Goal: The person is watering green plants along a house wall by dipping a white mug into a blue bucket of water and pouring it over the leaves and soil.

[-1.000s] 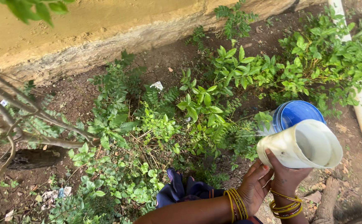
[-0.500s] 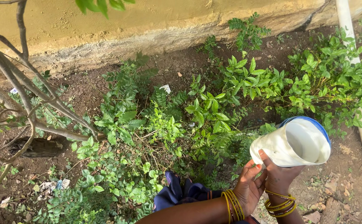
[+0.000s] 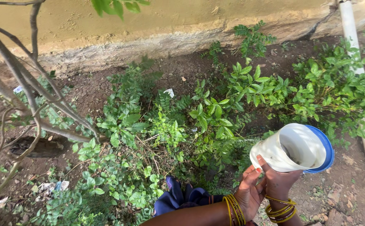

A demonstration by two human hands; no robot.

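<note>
Right hand (image 3: 281, 182) grip clenched beneath tilted white jug (image 3: 289, 148); left hand (image 3: 251, 192) released, just beside; blue bucket (image 3: 325, 152) behind.

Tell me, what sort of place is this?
Probably a small garden bed beside a building: leafy green plants grow in cracked bare soil below a yellowish wall, with a white pipe nearby.

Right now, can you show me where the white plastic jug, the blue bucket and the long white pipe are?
White plastic jug (image 3: 274, 152), head view, on its outer side wall.
Blue plastic bucket (image 3: 327, 152), head view, on the rim showing behind the jug.
Long white pipe (image 3: 349, 25), head view, on its upper stretch by the wall.
</note>
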